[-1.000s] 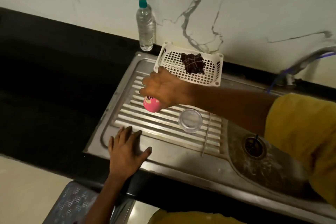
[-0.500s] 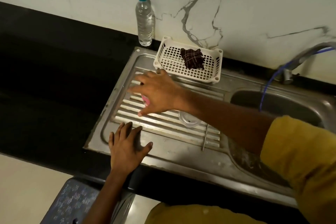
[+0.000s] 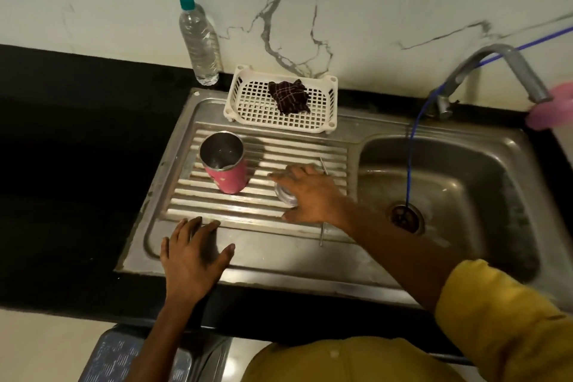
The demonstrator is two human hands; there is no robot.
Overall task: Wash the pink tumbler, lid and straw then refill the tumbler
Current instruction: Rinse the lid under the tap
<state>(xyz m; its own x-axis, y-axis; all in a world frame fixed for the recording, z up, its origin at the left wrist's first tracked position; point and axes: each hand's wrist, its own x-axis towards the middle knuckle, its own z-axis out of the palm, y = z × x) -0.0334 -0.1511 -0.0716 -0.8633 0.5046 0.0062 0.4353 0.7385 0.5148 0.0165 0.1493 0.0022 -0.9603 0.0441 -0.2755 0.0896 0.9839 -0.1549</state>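
While our left hand (image 3: 195, 253) lies flat on the front rim of the steel sink (image 3: 279, 267), fingers spread straight and holding nothing, its forearm comes up from six o'clock. At twelve o'clock of that hand the pink tumbler (image 3: 224, 164) stands upright and open-mouthed on the ribbed drainboard (image 3: 279, 152). A water bottle (image 3: 200, 40) stands on the black table (image 3: 62, 133) at eleven o'clock of the tumbler. At one o'clock of the tumbler sits a white basket (image 3: 257, 105) with a dark cloth (image 3: 290, 97) in it. Our right hand (image 3: 310, 192), at three o'clock of the tumbler and apart from it, reaches in from five o'clock, palm down, fingers splayed over the clear lid (image 3: 286, 197); we cannot tell whether it grips the lid. The metal straw (image 3: 322, 234) lies under this wrist, running twelve to six. Farther toward three o'clock are the basin (image 3: 449, 189) and tap (image 3: 496, 60).
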